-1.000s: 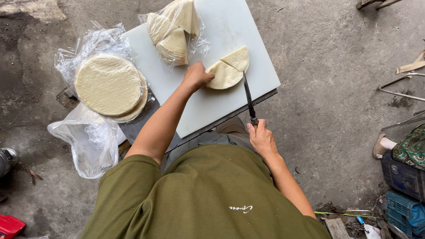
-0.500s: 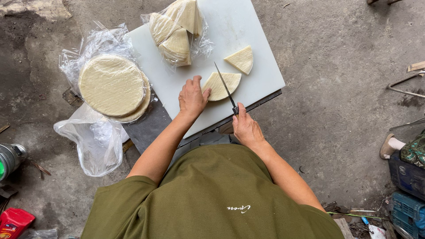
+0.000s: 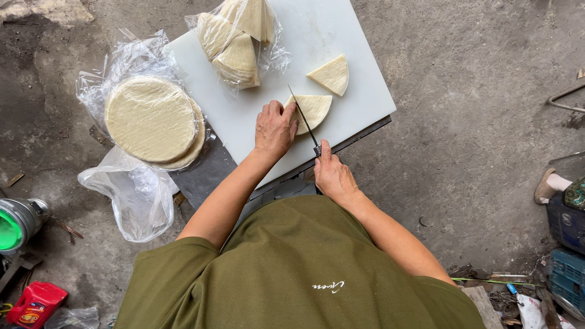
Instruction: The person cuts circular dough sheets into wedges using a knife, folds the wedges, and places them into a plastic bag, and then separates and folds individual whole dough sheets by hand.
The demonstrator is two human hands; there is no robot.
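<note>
A white cutting board [image 3: 341,36] lies on a low stand. My left hand [image 3: 274,129] presses flat on a pale half-round stack of dough sheets [image 3: 317,109]. My right hand [image 3: 332,176] grips a knife [image 3: 303,120] whose blade rests across that stack, right beside my left fingers. A cut wedge [image 3: 331,74] lies apart on the board further back. A clear bag with several cut wedges [image 3: 234,42] sits at the board's far left.
A round stack of whole dough sheets [image 3: 152,119] lies on plastic wrap left of the board, with an empty clear bag [image 3: 131,192] below it. A green-topped can [image 3: 15,222] and a red container [image 3: 33,301] sit on the concrete floor at left. Crates [image 3: 567,244] stand at right.
The knife swung from the board's right edge onto the half-round stack. My left hand shifted onto the stack's left part. One wedge now lies separated behind it.
</note>
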